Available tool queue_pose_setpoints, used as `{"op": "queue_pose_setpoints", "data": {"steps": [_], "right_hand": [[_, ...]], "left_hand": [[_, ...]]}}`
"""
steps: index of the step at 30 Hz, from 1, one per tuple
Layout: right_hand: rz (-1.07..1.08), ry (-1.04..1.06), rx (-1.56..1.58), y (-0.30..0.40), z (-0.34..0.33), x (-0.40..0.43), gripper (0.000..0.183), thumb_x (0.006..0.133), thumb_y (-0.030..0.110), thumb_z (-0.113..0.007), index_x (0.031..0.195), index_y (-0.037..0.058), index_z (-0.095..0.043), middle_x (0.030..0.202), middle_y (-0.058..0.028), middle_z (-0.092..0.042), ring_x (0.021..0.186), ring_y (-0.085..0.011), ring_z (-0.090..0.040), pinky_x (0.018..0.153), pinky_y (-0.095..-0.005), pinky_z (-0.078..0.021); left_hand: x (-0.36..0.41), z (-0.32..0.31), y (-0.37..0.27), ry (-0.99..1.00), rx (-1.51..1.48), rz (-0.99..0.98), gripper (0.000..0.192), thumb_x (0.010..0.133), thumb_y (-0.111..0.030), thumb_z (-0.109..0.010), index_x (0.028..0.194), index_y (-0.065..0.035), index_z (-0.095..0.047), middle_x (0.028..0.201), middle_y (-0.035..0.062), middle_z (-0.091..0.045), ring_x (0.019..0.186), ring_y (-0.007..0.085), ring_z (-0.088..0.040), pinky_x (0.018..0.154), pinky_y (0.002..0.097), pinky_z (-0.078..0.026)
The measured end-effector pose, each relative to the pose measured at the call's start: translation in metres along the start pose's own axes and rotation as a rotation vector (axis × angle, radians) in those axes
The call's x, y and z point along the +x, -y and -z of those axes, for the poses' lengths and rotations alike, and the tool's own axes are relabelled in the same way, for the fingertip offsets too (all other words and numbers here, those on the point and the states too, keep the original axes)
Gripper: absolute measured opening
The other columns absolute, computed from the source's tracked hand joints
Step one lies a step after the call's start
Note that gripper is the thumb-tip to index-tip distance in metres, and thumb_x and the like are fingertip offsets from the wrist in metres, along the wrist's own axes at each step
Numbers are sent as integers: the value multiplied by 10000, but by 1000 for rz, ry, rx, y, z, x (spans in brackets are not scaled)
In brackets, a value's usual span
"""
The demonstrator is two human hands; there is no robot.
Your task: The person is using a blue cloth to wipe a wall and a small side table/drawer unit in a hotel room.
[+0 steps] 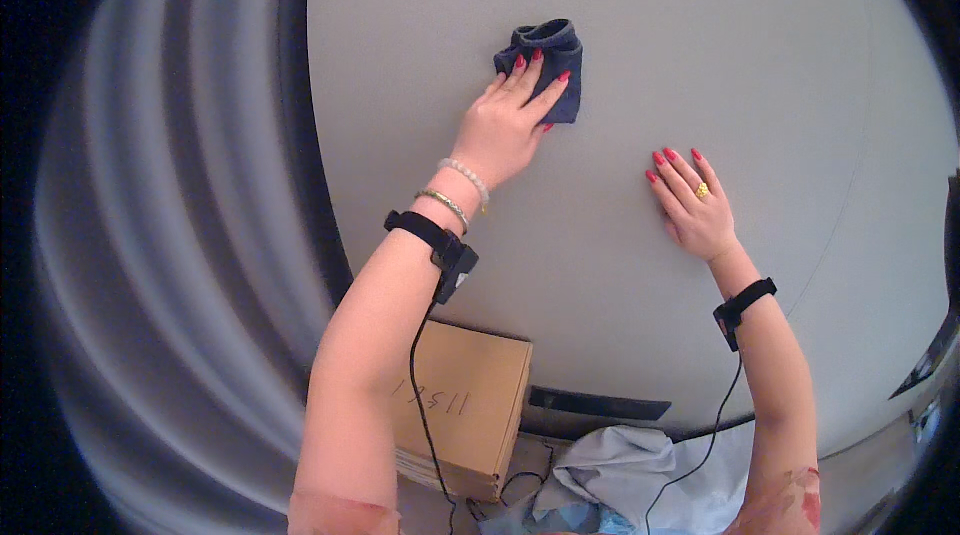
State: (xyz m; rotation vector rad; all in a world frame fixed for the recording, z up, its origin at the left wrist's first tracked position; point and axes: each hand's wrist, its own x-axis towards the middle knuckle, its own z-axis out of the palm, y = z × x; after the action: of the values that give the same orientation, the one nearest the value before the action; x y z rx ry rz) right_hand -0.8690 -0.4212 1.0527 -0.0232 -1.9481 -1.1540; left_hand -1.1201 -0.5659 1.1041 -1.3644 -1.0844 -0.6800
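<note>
My left hand (501, 131) lies over a folded dark blue cloth (566, 99), pressing it against a wide, smooth grey surface (600, 250). The cloth's far edge curls up in loops beyond my fingertips. Lower and to the right, my right hand (696, 211) rests palm down on the same surface. It holds nothing, and its fingers are slightly spread. The palm side of each hand is hidden.
Pleated grey curtain-like fabric (150, 197) runs along the left side, beside the surface's dark edge. Below are a cardboard box (480, 370) with handwriting, a black strip (600, 405) and crumpled light grey fabric (619, 460). Black cables hang from the bands on both wrists.
</note>
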Motion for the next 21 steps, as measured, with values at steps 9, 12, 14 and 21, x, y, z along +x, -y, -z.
{"op": "queue_pose_setpoints", "data": {"steps": [9, 12, 14, 21], "right_hand": [[-92, -111, 184, 41, 28, 104, 615, 704, 84, -594, 1277, 46, -374, 1360, -79, -355, 1273, -228, -332, 1065, -441, -229], [-166, -38, 86, 17, 5, 142, 637, 723, 111, -601, 1312, 84, -358, 1365, -79, -356, 1281, -224, -318, 1066, -440, -229], [-102, 3, 48, 9, 6, 148, 625, 737, 134, -596, 1316, 110, -362, 1369, -75, -353, 1286, -217, -309, 1069, -435, -224], [45, 28, -352, -89, 16, 137, 479, 791, 84, -490, 1263, 158, -447, 1320, -66, -430, 1264, -194, -358, 1074, -425, -221]], "left_hand": [[15, 34, -11, 407, 25, 88, 757, 709, -203, -713, 1349, -199, -310, 1447, 90, -218, 1311, 232, -277, 1016, 487, -316], [18, 35, -6, 448, -73, 79, 868, 650, -213, -760, 1364, -158, -269, 1460, 102, -161, 1335, 263, -202, 1046, 499, -262], [1, 32, 8, 458, -188, 24, 983, 610, -236, -789, 1393, -152, -200, 1468, 132, -96, 1352, 304, -120, 1062, 515, -212], [-45, 18, 28, 522, 104, 955, 1310, 489, -494, -814, 1414, -223, 72, 1464, 139, 112, 1338, 406, 55, 986, 645, -218]]}}
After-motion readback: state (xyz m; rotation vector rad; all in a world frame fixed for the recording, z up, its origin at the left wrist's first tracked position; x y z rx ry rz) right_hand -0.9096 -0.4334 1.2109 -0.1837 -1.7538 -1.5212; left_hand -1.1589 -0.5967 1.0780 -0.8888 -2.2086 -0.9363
